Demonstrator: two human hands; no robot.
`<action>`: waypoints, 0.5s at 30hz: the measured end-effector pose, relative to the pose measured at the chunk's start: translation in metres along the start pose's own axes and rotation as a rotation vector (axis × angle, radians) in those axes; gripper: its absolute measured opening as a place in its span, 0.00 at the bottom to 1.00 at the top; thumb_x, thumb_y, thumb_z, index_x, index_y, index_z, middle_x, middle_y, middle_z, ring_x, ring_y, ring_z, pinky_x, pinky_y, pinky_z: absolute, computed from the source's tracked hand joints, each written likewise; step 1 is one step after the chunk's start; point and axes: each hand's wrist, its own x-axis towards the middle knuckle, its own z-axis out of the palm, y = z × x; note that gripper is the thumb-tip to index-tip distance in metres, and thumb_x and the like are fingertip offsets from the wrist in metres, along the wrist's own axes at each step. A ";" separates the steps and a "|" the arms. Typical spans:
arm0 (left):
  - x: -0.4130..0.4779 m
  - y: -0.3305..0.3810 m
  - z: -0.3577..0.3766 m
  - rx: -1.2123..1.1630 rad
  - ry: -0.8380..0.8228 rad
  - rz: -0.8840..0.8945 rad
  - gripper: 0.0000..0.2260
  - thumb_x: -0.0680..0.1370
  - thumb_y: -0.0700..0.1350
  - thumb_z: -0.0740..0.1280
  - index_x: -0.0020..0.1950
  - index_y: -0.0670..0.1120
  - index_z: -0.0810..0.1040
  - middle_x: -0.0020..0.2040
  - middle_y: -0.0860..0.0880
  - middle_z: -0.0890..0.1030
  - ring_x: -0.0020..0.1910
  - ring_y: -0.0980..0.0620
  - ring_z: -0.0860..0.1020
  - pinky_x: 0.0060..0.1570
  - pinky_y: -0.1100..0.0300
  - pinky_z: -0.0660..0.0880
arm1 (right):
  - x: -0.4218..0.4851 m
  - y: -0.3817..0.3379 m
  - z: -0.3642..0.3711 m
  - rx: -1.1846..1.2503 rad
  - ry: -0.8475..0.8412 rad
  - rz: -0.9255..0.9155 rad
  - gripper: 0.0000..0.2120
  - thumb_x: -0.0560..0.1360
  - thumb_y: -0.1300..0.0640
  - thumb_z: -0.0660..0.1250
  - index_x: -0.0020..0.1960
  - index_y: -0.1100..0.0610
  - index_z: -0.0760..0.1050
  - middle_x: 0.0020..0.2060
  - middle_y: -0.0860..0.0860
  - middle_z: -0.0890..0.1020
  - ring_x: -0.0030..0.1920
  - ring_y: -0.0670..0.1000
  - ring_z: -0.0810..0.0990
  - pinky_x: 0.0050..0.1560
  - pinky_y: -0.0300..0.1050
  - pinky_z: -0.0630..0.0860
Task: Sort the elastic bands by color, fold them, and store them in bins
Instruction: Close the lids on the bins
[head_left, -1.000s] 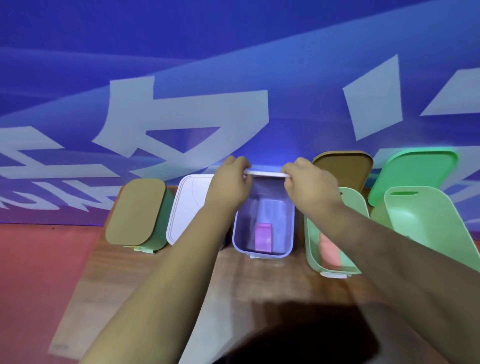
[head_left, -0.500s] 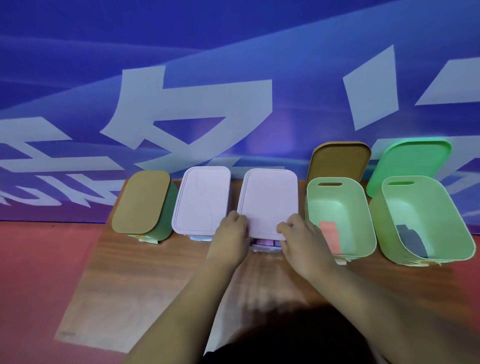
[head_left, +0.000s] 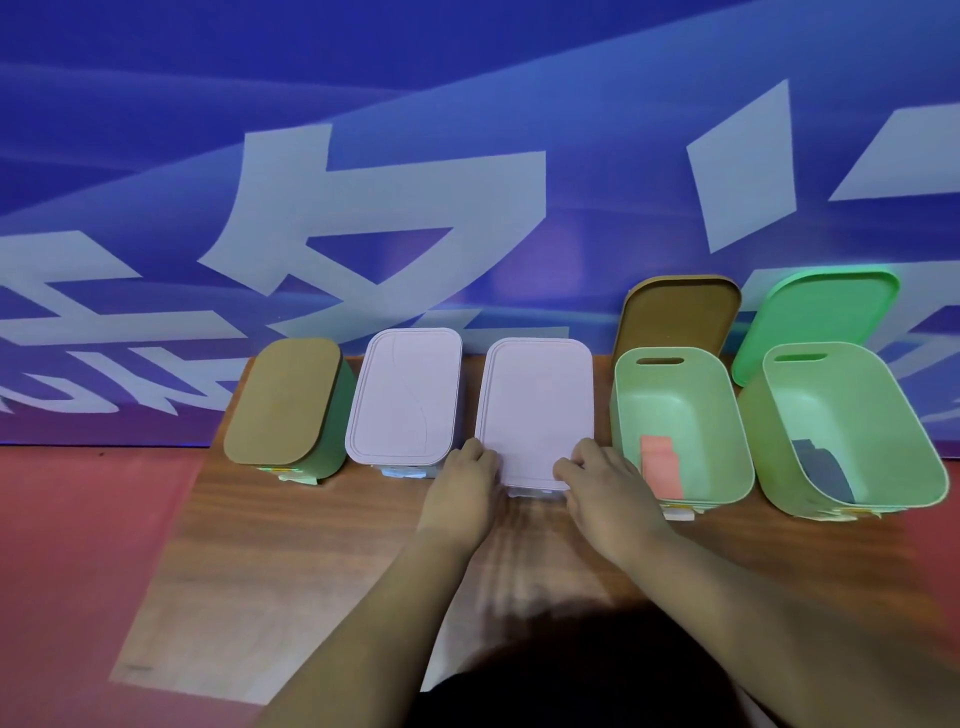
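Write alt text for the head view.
Left hand and right hand hold the near corners of a lilac lid on the middle bin. Two green bins at right stand open, holding a pink band and a dark band.

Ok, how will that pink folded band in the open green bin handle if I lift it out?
The pink band looks like a thin, flat folded strip, so it is probably limp and light. Pinched at one end, its fold may well open. It shows no gloss, so it likely won't slip.
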 end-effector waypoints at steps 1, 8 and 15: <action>0.001 0.000 0.000 0.008 -0.001 -0.001 0.05 0.79 0.43 0.71 0.49 0.45 0.75 0.53 0.48 0.73 0.50 0.46 0.73 0.43 0.46 0.77 | 0.000 0.000 0.000 0.008 -0.005 -0.002 0.13 0.69 0.61 0.72 0.51 0.51 0.76 0.49 0.51 0.73 0.45 0.58 0.75 0.44 0.50 0.76; 0.012 0.003 0.002 -0.006 -0.007 -0.009 0.04 0.78 0.40 0.71 0.48 0.44 0.77 0.53 0.48 0.73 0.50 0.45 0.73 0.48 0.48 0.76 | 0.008 0.006 -0.003 0.028 -0.035 0.012 0.08 0.72 0.61 0.70 0.49 0.51 0.76 0.51 0.49 0.73 0.46 0.57 0.75 0.44 0.49 0.74; 0.030 0.012 0.000 0.004 -0.024 -0.036 0.03 0.79 0.40 0.70 0.51 0.43 0.77 0.55 0.46 0.73 0.52 0.44 0.73 0.48 0.49 0.75 | 0.031 0.017 -0.007 0.012 -0.030 0.001 0.13 0.67 0.65 0.72 0.46 0.51 0.75 0.48 0.49 0.73 0.41 0.58 0.74 0.39 0.47 0.66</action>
